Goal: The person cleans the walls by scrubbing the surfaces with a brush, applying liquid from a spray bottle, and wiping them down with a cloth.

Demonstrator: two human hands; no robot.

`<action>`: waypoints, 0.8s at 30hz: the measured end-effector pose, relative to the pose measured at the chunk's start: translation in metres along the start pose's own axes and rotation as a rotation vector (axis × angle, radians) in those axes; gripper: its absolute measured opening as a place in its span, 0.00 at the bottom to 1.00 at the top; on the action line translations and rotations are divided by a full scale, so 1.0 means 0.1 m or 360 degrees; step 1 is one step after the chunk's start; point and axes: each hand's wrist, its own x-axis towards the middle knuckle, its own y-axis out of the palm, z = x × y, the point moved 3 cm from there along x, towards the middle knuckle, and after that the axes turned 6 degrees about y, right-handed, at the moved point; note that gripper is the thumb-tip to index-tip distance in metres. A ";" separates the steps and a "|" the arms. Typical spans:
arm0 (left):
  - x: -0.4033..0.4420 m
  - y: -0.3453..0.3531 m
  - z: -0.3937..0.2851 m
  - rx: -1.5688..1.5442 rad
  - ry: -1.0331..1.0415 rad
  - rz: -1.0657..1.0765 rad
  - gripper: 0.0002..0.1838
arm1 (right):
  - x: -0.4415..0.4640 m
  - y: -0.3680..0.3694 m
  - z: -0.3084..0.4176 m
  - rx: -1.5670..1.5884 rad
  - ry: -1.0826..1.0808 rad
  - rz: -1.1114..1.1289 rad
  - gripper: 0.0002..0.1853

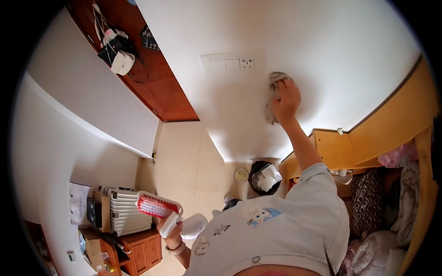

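My right hand (288,100) presses a crumpled grey-brown cloth (271,115) against the white wall, its fingers closed on it. Just up and left of the cloth is a white switch and socket panel (233,64) set in the wall. Low on the left, my left hand (174,237) grips a scrubbing brush (159,205) by its white handle. Red and white bristles on the brush face up toward me. Part of the left palm is hidden behind the handle.
Below the wall stand a black-lined bin (265,178) with white paper in it and a small round container (241,175). Bags (120,53) hang on the brown door. A silver suitcase (130,211) rests on a wooden cabinet (143,250). Bedding (377,250) lies at right.
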 end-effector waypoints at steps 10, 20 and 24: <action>-0.09 -0.09 0.19 -0.0117 0.0016 -0.0030 0.22 | -0.16 0.63 0.69 0.0545 0.0151 0.0272 0.27; -0.16 -0.06 0.19 0.0105 0.0020 -0.0257 0.19 | 0.33 1.22 1.42 0.0964 -0.0325 0.0099 0.21; -0.16 -0.02 0.17 0.0102 0.0066 -0.0275 0.18 | 0.02 1.54 1.55 0.0986 -0.0547 0.0218 0.11</action>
